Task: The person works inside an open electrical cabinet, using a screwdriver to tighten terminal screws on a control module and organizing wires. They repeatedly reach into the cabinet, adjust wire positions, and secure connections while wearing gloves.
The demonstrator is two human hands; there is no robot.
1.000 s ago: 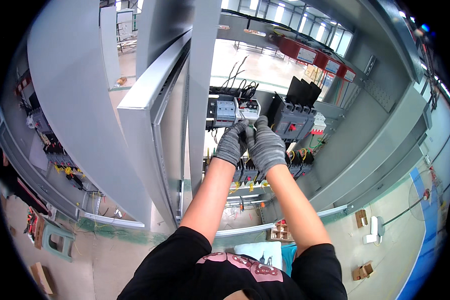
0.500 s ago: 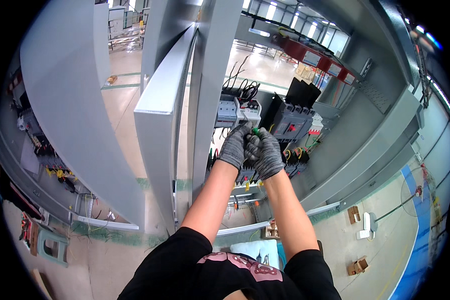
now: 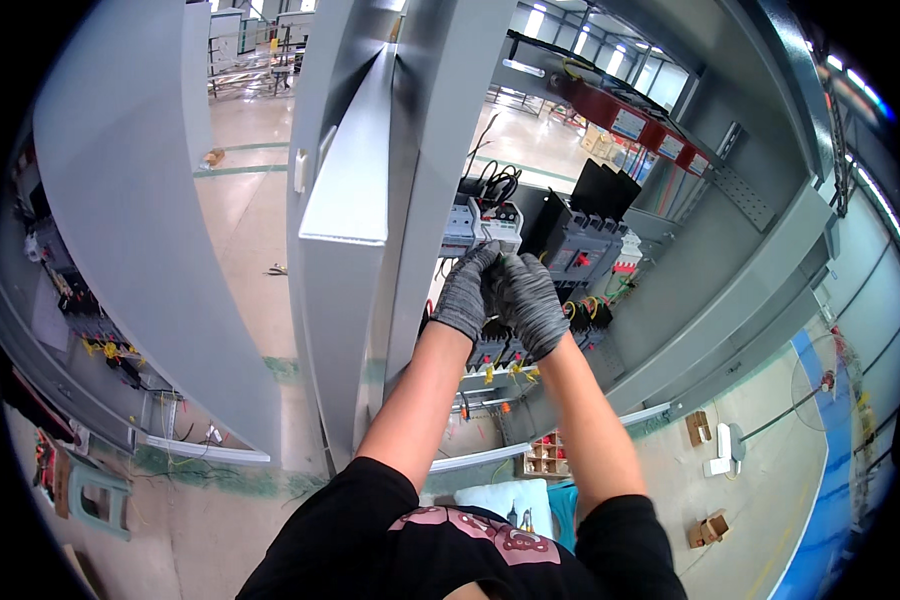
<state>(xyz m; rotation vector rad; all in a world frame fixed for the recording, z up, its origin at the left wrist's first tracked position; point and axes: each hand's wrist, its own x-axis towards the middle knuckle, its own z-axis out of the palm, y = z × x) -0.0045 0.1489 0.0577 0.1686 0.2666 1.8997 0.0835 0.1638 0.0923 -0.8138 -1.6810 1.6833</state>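
Both my hands wear grey knit gloves and meet in front of the lower edge of a white-and-grey electrical module (image 3: 495,228) in the cabinet. My left hand (image 3: 466,292) is closed, its fingertips pinched at the module's lower face; what they hold is hidden. Beside it, my right hand (image 3: 532,305) is curled around a small green-handled tool, of which only a dark green trace shows between the hands. Black wires (image 3: 498,180) loop out above the module. To its right sits a large grey circuit breaker (image 3: 578,248) with a red toggle and black barriers on top.
A grey upright post (image 3: 342,300) stands left of my arms, beside a wide grey panel (image 3: 160,230). Red current-transformer blocks (image 3: 628,122) hang at upper right. Below are a parts box (image 3: 542,458), a white cushion with tools (image 3: 500,498), a stool (image 3: 103,500) and a fan (image 3: 820,385).
My right hand has turned and closed further, so the green handle seen between the hands is now nearly hidden. The view has shifted slightly; the left hand stays at the module.
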